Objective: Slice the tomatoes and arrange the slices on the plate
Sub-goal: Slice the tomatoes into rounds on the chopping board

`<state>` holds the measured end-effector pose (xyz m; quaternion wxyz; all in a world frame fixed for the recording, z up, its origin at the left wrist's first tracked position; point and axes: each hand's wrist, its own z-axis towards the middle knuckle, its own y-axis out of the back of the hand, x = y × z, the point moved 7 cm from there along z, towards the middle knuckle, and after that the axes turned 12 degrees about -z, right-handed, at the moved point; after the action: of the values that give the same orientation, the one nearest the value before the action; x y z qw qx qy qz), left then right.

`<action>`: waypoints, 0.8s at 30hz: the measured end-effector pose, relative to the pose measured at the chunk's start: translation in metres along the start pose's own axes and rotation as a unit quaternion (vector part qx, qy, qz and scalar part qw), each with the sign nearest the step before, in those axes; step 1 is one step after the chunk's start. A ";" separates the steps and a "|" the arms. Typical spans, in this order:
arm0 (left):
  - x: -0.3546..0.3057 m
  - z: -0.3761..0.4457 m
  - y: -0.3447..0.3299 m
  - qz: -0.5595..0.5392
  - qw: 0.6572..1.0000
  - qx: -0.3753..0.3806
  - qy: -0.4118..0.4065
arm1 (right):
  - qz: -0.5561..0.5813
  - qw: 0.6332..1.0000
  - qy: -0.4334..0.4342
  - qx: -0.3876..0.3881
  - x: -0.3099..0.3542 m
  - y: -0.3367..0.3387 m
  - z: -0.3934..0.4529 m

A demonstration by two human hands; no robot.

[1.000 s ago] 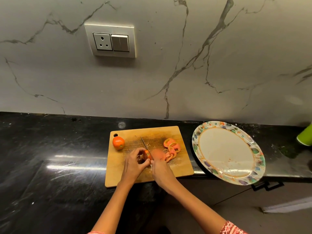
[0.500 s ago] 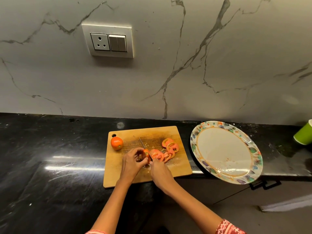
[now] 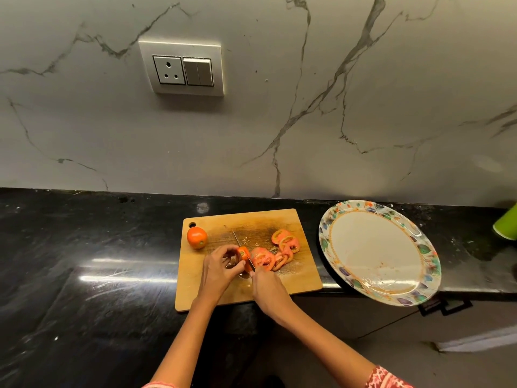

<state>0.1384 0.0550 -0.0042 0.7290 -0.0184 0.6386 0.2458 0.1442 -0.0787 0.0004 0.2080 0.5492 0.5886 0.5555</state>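
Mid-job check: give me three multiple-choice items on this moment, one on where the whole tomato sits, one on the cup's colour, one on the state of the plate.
1. Where does the whole tomato lie?
A. on the plate
B. near the far left corner of the cutting board
C. on the bare counter

2. What colour is the cup at the right edge?
A. green
B. red
C. white

3. What does the plate hold?
A. all the slices
B. a whole tomato
C. no slices yet

Answers:
1 B: it rests beside the board's hanging hole.
2 A: its visible side is bright green.
3 C: the tomato slices all lie on the board, while the left hand steadies the last tomato piece and the right hand works the knife.
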 end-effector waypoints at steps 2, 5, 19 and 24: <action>0.002 0.000 0.003 -0.004 1.000 -0.004 0.007 | 0.000 1.000 0.002 0.001 -0.003 -0.004 -0.006; 0.001 -0.001 0.003 0.004 1.000 -0.001 0.006 | -0.006 1.000 -0.002 -0.001 -0.003 -0.005 -0.008; -0.004 -0.001 -0.001 0.014 1.000 0.001 0.000 | -0.044 0.999 -0.007 0.003 -0.002 -0.004 -0.001; -0.009 0.000 -0.001 0.051 0.999 0.001 -0.020 | -0.036 0.999 -0.015 0.010 -0.003 -0.004 -0.004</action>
<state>0.1380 0.0516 0.0041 0.7282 0.0193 0.6243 0.2822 0.1401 -0.0819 -0.0026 0.2312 0.5374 0.6106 0.5337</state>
